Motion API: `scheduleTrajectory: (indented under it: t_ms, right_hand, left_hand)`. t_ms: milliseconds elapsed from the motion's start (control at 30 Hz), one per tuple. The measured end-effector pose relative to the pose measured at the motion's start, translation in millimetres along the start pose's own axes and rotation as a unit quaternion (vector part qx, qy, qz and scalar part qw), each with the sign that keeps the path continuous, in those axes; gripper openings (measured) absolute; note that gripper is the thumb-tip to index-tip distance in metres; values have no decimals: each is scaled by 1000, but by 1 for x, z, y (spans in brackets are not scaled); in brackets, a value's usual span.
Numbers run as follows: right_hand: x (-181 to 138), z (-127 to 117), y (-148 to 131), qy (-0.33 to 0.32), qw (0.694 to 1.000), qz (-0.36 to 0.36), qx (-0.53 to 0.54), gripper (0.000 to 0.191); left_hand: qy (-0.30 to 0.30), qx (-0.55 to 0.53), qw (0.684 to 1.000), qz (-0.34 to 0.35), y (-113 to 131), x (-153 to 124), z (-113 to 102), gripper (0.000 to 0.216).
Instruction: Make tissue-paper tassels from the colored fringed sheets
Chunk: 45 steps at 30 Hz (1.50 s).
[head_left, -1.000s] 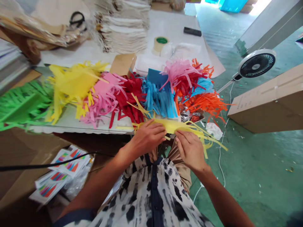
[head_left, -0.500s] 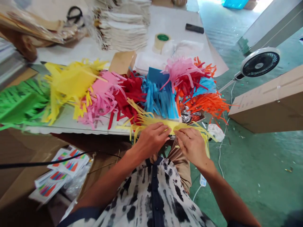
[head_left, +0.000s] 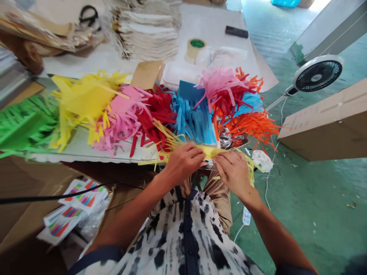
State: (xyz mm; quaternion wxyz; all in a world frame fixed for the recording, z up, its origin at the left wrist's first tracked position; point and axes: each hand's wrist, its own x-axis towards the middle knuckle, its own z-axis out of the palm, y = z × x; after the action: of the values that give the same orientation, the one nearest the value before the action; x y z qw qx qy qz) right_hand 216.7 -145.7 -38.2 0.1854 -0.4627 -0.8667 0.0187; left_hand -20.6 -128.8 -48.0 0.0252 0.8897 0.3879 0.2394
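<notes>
A strip of yellow fringed paper (head_left: 210, 151) lies across the near edge of the table, and both my hands grip it. My left hand (head_left: 183, 162) is closed on its left half, with loose yellow strands fanning out to the left. My right hand (head_left: 233, 170) pinches its right half, where more strands hang down. Behind the strip lie piles of fringed paper: green (head_left: 23, 126), yellow (head_left: 83, 101), pink (head_left: 123, 114), red (head_left: 157, 112), blue (head_left: 193, 118) and orange (head_left: 252, 124).
A tape roll (head_left: 195, 47), stacked cloth bags (head_left: 149, 32), scissors (head_left: 87, 15) and a black remote (head_left: 236, 32) lie further back on the table. A small fan (head_left: 317, 74) and a cardboard box (head_left: 329, 122) stand on the green floor at right. Printed packets (head_left: 74, 206) lie lower left.
Both hands have drawn the yellow strip a little up and toward the table. Its loose strands now bunch more to the left, and fewer trail to the right.
</notes>
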Motion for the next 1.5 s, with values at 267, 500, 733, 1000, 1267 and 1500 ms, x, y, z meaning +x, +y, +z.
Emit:
scheduleTrajectory:
  t_ms: [267, 500, 733, 1000, 1267, 1500]
  right_hand:
    - [-7, -13, 4, -24, 997, 54, 45, 27]
    - [5, -12, 11, -54, 992, 113, 13, 32]
    - [18, -11, 12, -103, 986, 113, -63, 46]
    - [24, -4, 13, -129, 976, 123, -128, 56]
    - [9, -6, -15, 92, 984, 74, -135, 28]
    - [-15, 3, -25, 52, 998, -11, -41, 30]
  left_hand:
    - [-2, -16, 998, -69, 2, -19, -21, 20]
    - [-35, -22, 981, -189, -2, -12, -31, 22]
    - [-11, 13, 973, -228, 4, -8, -24, 18]
    - [-8, 22, 977, -212, 1, -8, -19, 16]
    - [41, 70, 985, -154, 13, -4, -15, 30]
    - [49, 51, 997, -32, 1, -15, -16, 18]
